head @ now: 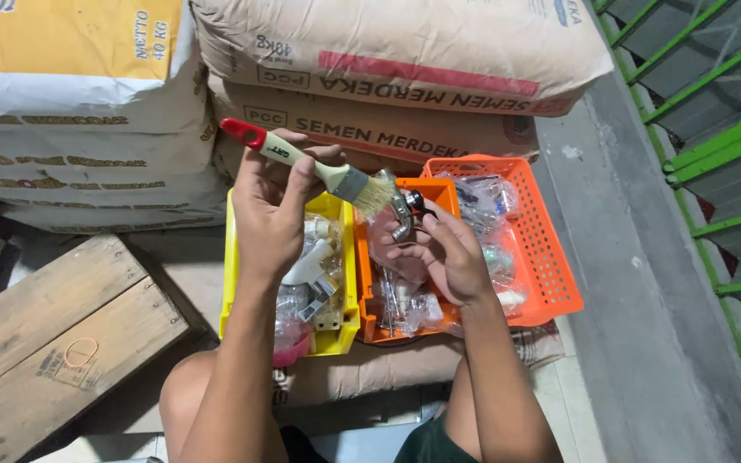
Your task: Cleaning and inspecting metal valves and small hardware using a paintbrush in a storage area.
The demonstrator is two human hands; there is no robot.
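My left hand (272, 210) grips a paintbrush (319, 168) by its pale handle with a red tip; the bristles point right. My right hand (439, 253) holds a small metal tap fitting (403, 214) in a clear plastic bag, just under the bristles. Both hands hover over three bins: a yellow bin (231, 283) with white pipe fittings, a narrow orange bin (364, 296) with bagged metal parts, and an orange mesh basket (551, 257) with bagged pieces.
The bins rest on brown paper cement sacks (405, 51), with more sacks stacked behind and white-and-yellow sacks (70, 103) to the left. A wooden crate (53, 334) with a rubber band on it lies lower left. A green metal railing (713, 154) runs along the right past a concrete ledge.
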